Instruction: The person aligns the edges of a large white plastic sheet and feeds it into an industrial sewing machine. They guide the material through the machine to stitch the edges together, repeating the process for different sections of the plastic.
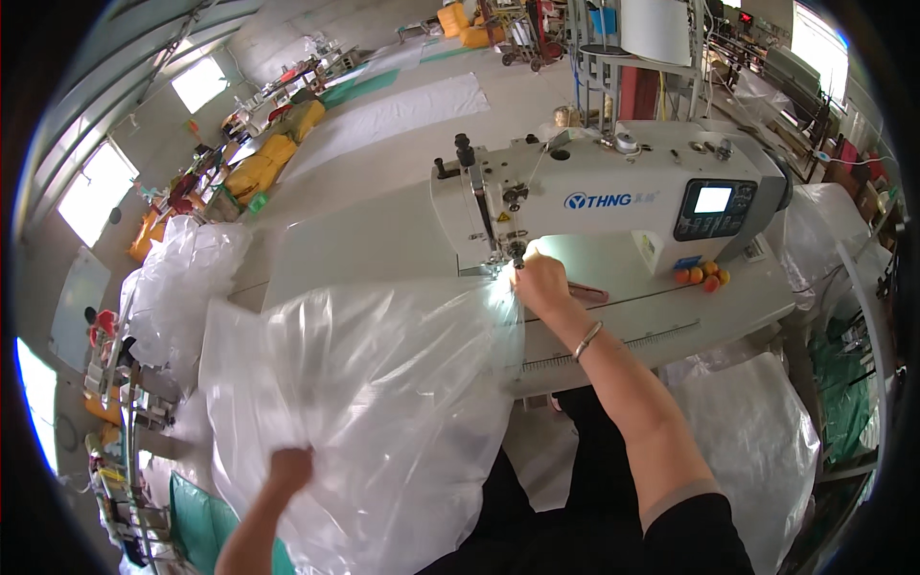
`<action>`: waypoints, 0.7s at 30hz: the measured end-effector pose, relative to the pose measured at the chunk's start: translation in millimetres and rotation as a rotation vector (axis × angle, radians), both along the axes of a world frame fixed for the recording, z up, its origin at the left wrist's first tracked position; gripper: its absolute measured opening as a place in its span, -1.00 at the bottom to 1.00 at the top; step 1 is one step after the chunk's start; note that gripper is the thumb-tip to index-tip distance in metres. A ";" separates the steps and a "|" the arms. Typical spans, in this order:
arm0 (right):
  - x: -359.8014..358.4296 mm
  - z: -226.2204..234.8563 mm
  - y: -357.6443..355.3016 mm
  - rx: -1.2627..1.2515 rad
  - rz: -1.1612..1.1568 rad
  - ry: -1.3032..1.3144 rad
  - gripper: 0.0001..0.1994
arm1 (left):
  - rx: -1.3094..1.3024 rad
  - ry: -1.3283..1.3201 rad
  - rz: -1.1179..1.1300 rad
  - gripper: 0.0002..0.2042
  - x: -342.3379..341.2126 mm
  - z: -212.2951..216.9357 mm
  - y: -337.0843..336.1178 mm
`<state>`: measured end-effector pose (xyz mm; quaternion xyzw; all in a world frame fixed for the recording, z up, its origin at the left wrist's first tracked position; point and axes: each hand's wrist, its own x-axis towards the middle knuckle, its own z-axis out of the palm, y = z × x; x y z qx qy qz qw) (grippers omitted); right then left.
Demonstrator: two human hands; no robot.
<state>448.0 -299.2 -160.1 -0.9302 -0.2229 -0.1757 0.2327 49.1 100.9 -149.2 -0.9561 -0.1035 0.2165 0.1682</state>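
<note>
A large translucent white plastic sheet (pixel 383 383) spreads from the sewing machine (pixel 594 196) down over my lap. My left hand (pixel 290 470) is closed in a fist on the sheet's left part, low in the view, and the plastic bunches around it. At the lit needle area, my right hand (pixel 542 286) pinches the sheet's upper right corner close beside the presser foot (pixel 500 264). Glare and the hand itself partly hide those fingertips. Just right of this hand, a slim pinkish tool (pixel 587 292) lies on the machine bed.
Several small orange and red fruits (pixel 709 278) rest beneath the control panel (pixel 713 210). A ruler strip (pixel 613 347) runs along the table's front edge. More plastic is heaped at left (pixel 182 287) and lower right (pixel 752 441). Behind the machine stands a thread rack (pixel 656 34).
</note>
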 end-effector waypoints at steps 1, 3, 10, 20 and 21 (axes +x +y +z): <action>1.5 4.2 3.0 -0.003 -0.013 0.038 -0.74 | -0.016 0.096 -0.011 -0.79 -28.0 -5.1 -29.5; -3.1 11.6 4.6 -0.020 -0.013 0.051 -0.82 | -0.381 0.101 -0.062 -0.80 -60.9 -9.1 -66.6; -100.7 24.0 -53.8 0.445 0.183 0.097 -0.76 | -0.713 -0.905 0.271 -0.82 -22.6 92.0 -130.6; -197.0 -74.2 -19.7 1.006 0.870 1.338 -0.56 | -0.338 0.067 -0.278 -0.72 -64.2 -1.2 -234.7; -207.9 -75.9 -13.0 1.051 0.868 1.399 -0.57 | -0.327 0.176 -0.121 -0.80 -80.3 -11.0 -201.4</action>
